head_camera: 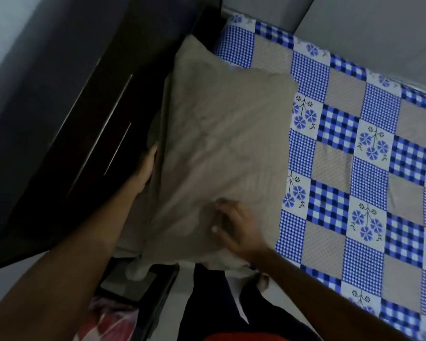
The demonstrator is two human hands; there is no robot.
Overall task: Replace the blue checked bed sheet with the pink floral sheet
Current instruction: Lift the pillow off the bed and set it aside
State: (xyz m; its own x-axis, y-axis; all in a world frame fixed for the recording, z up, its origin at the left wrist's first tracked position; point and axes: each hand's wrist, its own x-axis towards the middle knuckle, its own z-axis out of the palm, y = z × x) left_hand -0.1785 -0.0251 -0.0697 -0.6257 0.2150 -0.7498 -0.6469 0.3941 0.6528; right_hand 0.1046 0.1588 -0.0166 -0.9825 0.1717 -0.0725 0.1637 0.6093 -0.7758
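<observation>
The blue checked bed sheet [349, 153], a patchwork of blue gingham, beige dotted and blue flower squares, lies spread flat over the bed on the right. A beige pillow [219, 148] is held up at the head end of the bed, next to the dark headboard. My left hand [145, 166] grips the pillow's left edge, its fingers hidden behind the fabric. My right hand [236, 227] presses and pinches the pillow's lower front. A bundle of pink and red floral fabric [111, 323], which may be the pink floral sheet, shows at the bottom left.
A dark wooden headboard [89, 134] with metal strips runs along the left. A grey wall [367, 33] borders the bed's far side. Below the pillow stand a dark low piece of furniture [143, 291] and my dark-trousered legs [219, 303] on a pale floor.
</observation>
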